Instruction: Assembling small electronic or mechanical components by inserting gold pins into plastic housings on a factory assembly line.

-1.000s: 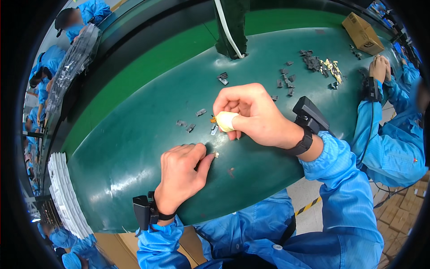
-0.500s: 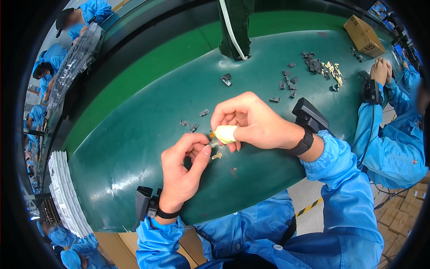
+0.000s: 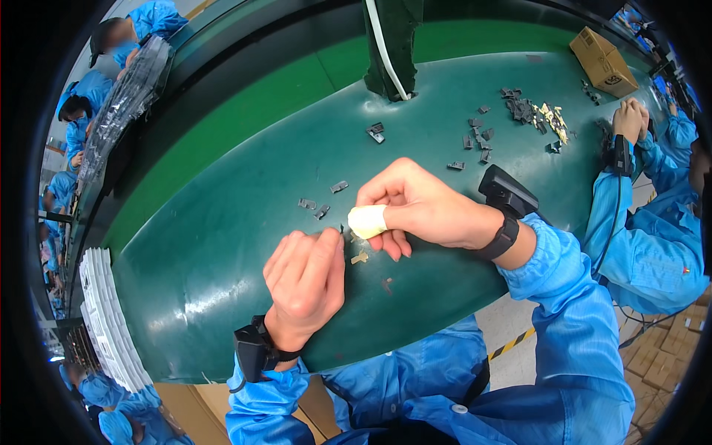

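Note:
My left hand (image 3: 308, 278) is closed with its knuckles turned up. A dark sliver of a small black plastic part (image 3: 342, 228) shows at its fingertips; the rest is hidden. Just to the right, my right hand (image 3: 415, 208) has thumb and forefinger pinched together. A pale yellow cover (image 3: 367, 221) wraps that thumb, and whatever lies in the pinch is hidden behind it. The fingertips of both hands are close together above the table. A small cream-coloured piece (image 3: 360, 257) lies beneath them. Several black plastic parts (image 3: 322, 212) lie just beyond my left hand.
On the green table (image 3: 222, 245), loose black parts (image 3: 519, 107) and a pile of cream pieces (image 3: 552, 122) lie at the far right. A cardboard box (image 3: 602, 63) stands behind them. A co-worker's hands (image 3: 630, 119) are at the right edge. White stacked trays (image 3: 111, 319) stand left.
My left hand has rolled over so its knuckles face up. My right thumb has shifted slightly left, and the orange-yellow bit at the right fingertips is now out of sight.

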Available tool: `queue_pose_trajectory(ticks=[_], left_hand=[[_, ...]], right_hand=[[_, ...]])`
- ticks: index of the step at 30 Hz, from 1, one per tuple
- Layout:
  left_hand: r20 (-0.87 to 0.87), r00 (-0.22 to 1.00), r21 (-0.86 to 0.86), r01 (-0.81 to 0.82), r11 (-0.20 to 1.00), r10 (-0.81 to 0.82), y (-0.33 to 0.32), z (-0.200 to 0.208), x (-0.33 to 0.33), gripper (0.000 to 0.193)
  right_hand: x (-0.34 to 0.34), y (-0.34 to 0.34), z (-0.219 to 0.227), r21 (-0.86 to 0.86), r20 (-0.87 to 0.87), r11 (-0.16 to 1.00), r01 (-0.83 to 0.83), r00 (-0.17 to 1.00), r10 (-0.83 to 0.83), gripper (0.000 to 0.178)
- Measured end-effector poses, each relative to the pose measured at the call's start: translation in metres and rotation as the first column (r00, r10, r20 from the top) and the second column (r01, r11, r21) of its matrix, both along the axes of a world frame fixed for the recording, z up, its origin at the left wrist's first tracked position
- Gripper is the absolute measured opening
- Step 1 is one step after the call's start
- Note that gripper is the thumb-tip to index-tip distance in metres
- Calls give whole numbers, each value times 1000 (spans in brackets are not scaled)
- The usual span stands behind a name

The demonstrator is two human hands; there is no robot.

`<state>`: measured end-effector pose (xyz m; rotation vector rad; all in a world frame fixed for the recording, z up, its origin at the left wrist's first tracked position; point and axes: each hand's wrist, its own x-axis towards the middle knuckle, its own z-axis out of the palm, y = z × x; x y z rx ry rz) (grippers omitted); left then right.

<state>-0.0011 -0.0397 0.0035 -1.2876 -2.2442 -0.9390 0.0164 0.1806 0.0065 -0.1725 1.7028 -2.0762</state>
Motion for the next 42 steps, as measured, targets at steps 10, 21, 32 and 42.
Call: queue_pose_trajectory(ticks=[10,21,32,42], left_hand=[[-354,927,-182,63,981,-125,0,2,8,34],[114,991,41,-80,996,75,5,-8,-6,11],[60,993,-221,-88,971,104,22,-22,-9,17],[45,998,71,-56,996,52,6,-7,1,18]], right_hand=[[4,-5,5,-129,204,990,-51,976,77,17],[-5,5,-1,-3,-57,950,313,948,-312,11],[-6,-1,-7,40,-133,919,393,913,-385,10],[-3,-1,1,-266,-19,947,179,981,-191,13]])
